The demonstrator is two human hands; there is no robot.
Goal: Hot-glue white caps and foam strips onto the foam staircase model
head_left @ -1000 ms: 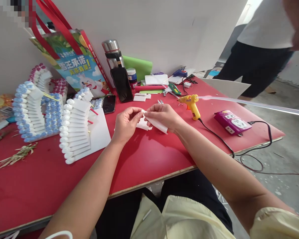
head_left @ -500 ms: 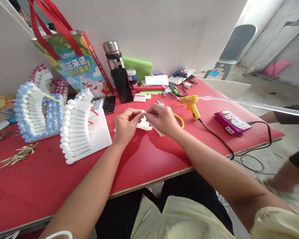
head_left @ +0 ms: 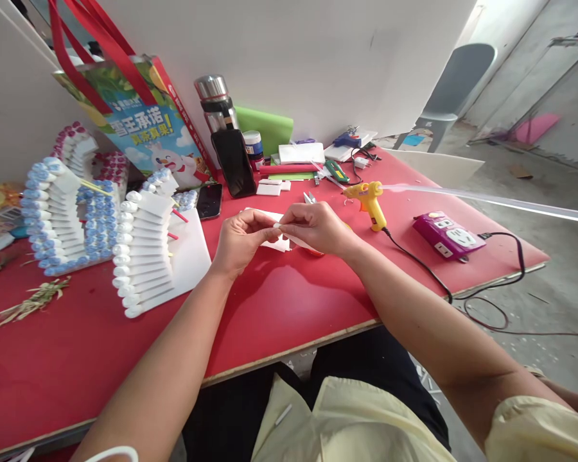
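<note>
My left hand point(head_left: 238, 242) and my right hand point(head_left: 318, 228) meet over the red table, fingertips nearly touching. Between them they pinch a small white rolled-looking piece point(head_left: 277, 226), mostly covered by the fingers. A white strip point(head_left: 299, 243) shows under my right hand; whether it joins the pinched piece I cannot tell. White paper pieces point(head_left: 282, 245) lie on the table just behind and below the fingers. Scissors point(head_left: 309, 198) rest beyond my right hand, partly hidden by it. To the left, a fan-shaped row of white paper rolls point(head_left: 147, 256) stands on a white board point(head_left: 197, 253).
A yellow glue gun point(head_left: 372, 204) with a long clear stick lies right of my hands, its cord running to a purple power strip point(head_left: 447, 236). Behind stand a phone point(head_left: 234, 163), a steel flask point(head_left: 212, 96) and a gift bag point(head_left: 158, 128). Blue-and-white pieces point(head_left: 67, 218) stand left.
Both hands keep their pinch, with the fingers slightly shifted and the small piece a little lower. The view has moved slightly. A person's arms at the right edge have mostly gone from sight.
</note>
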